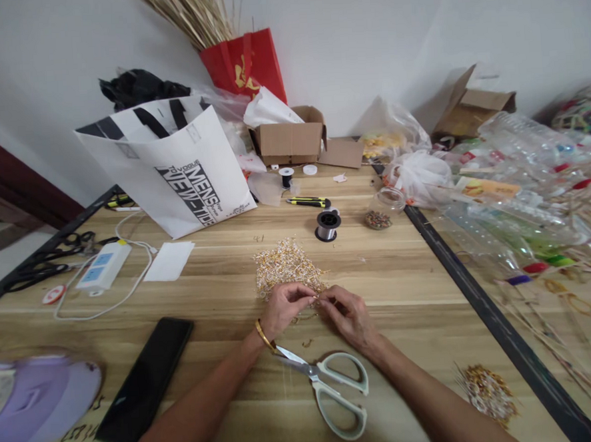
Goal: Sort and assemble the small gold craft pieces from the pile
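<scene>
Golden pile (287,263) partly behind left fingers (298,289)

Clock centred on the hands. Hands: two, left hand (284,308) and right hand (350,315). Heaps of gold-and-clear pieces: two, larger heap (287,264) at 11, smaller heap (488,396) at 4; pieces too many to count. Pale-handled scissors (314,371): one pair, 6. Black-handled scissors (47,269), 9: overlapping, count uncertain. Spools: two, silver-wire spool (328,229) and white-flanged spool (287,180), both about 12. Utility knife (310,202): one, 12. Bead jar (379,217): one, between 1 and 2. Phone (147,379): one, 8. Power strip (104,267): one, 9. Carrier bags: two, white bag (170,172) at 10, red bag (262,66) at 11. Plastic bottles (497,237), 2 to 3: several, tally unclear.
</scene>
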{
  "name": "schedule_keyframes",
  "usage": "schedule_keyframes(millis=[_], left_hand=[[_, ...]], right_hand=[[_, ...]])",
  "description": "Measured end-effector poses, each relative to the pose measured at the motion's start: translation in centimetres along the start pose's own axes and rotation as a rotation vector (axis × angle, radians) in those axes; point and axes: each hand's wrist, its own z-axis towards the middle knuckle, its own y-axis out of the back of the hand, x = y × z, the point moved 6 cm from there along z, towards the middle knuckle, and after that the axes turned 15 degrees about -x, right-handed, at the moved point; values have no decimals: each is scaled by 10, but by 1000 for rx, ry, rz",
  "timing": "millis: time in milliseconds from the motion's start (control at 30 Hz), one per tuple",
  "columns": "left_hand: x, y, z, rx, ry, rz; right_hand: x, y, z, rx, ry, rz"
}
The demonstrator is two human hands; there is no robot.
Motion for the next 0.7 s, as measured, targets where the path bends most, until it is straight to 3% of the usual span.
schedule_keyframes(millis=[333, 700], left_hand=[[-2, 1, -1, -15, -9, 27], [-6, 1, -2, -36, -118, 129]], right_hand=[[1, 1, 1, 5, 25, -6], [-2, 0, 0, 22, 26, -7]])
